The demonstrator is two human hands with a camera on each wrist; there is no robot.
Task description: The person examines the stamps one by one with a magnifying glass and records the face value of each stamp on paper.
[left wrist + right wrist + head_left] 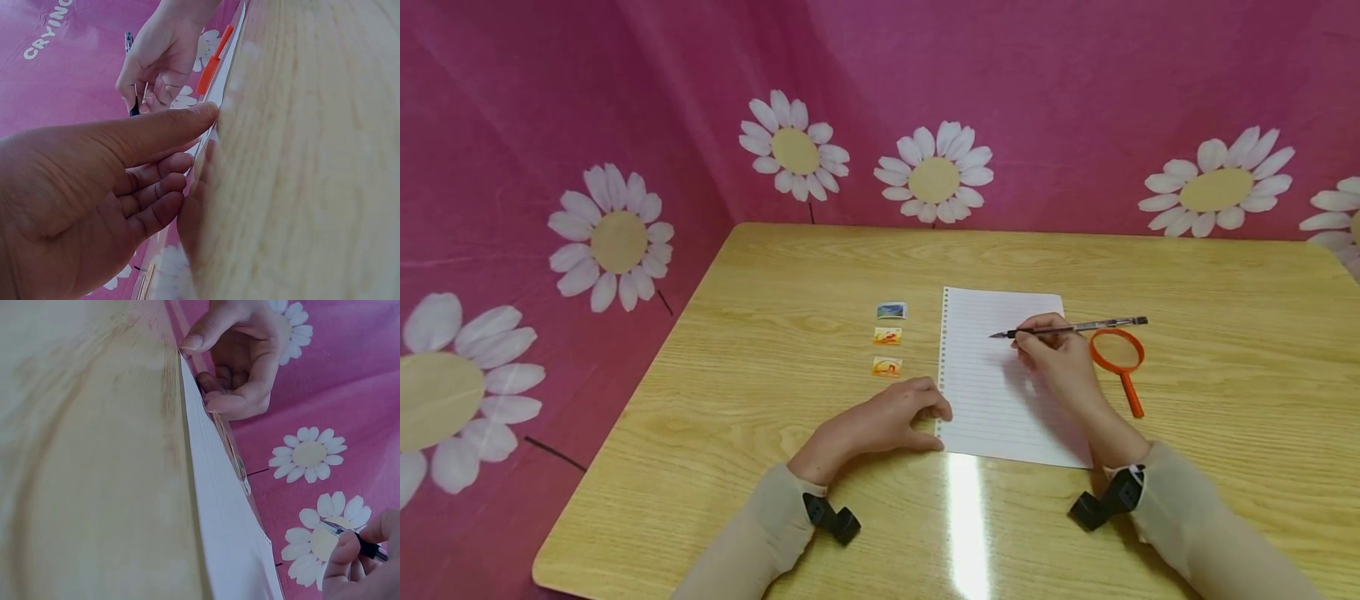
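A lined sheet of paper [992, 400] with a punched left edge lies on the wooden table. My right hand [1060, 358] pinches a pen [1105, 323] above the sheet, its tip pointing left and held off the paper in the right wrist view. At the sheet's lower left edge my left hand [895, 417] rests with its thumb and fingertips touching the paper's border, fingers loosely bent. In the left wrist view the thumb [181, 122] meets the paper's edge.
Three small stamp-like pictures stand in a column left of the sheet: a blue one [892, 311], a yellow one [887, 337] and an orange-yellow one [887, 367]. An orange magnifying glass [1131, 392] lies right of the sheet. A pink flowered cloth [1037, 83] hangs behind the table [715, 375].
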